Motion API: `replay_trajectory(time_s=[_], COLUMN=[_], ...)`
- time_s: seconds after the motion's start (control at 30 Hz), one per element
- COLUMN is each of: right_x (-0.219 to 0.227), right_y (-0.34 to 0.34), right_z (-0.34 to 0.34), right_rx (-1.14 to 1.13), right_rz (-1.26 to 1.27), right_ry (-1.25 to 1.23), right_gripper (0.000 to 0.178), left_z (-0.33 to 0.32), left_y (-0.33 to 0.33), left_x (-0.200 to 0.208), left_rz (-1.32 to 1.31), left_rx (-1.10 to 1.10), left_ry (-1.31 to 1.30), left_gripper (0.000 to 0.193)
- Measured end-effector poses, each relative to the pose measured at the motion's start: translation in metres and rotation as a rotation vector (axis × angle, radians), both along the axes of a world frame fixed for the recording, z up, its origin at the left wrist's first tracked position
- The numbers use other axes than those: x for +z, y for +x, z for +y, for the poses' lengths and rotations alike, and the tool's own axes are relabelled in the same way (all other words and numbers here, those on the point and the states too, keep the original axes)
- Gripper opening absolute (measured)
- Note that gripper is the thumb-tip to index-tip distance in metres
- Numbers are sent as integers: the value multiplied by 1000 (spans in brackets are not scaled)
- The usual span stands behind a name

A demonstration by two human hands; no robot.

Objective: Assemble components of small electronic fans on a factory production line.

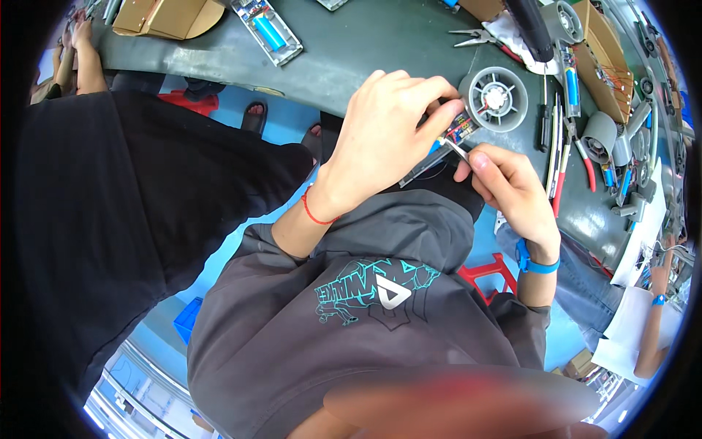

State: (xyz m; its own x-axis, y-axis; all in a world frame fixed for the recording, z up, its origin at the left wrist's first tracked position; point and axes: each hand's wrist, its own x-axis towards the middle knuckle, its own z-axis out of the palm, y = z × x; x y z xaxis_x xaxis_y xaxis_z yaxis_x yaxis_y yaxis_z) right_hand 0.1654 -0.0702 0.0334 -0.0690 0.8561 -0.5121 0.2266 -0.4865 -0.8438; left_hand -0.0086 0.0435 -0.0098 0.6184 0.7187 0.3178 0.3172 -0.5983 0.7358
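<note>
My left hand [384, 135], a red cord at its wrist, curls round a narrow grey housing [423, 168] at the table's near edge. A small circuit board [461, 127] with red and dark parts shows at the housing's far end, beside my left thumb. Between the thumb and fingers of my right hand [515, 186], which wears a blue wristband, is a pair of metal tweezers [458, 151]. Their tips reach the housing near the board; what they touch is too small to tell. Just beyond lies a round grey fan housing [475, 95] with spokes and a white centre.
On the dark green table [365, 44] lie pliers [479, 38] and an open shell with a blue battery [269, 33]. A black electric screwdriver [530, 33] points down at the right, near red-handled pliers [587, 164]. Cardboard boxes [164, 16] stand behind. Another person's hand [82, 33] is far left.
</note>
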Motion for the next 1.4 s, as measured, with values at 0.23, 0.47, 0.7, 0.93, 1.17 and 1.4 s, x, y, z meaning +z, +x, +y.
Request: replay_trajectory(time_s=[0.23, 0.47, 0.7, 0.93, 1.17, 1.4], right_x=[1, 0, -16, -15, -14, -19], right_y=[-2, -4, -3, -5, -11, -13], right_z=[-2, 1, 5, -1, 1, 4], right_rx=[-63, -101, -228, -278, -309, -298], right_rz=[164, 318, 412, 397, 324, 299], right_ry=[73, 106, 238, 213, 232, 238], right_gripper=[38, 32, 31, 32, 32, 32], left_z=[-1, -6, -14, -33, -31, -28], left_y=[0, -1, -6, -9, -4, -2], left_x=[5, 15, 29, 26, 23, 20], left_rz=[30, 15, 0, -110, -218, -229], left_rx=[-12, -26, -40, 20, 88, 152], left_ry=[22, -57, -138, -59, -8, -141], left_gripper=[6, 10, 33, 26, 15, 26])
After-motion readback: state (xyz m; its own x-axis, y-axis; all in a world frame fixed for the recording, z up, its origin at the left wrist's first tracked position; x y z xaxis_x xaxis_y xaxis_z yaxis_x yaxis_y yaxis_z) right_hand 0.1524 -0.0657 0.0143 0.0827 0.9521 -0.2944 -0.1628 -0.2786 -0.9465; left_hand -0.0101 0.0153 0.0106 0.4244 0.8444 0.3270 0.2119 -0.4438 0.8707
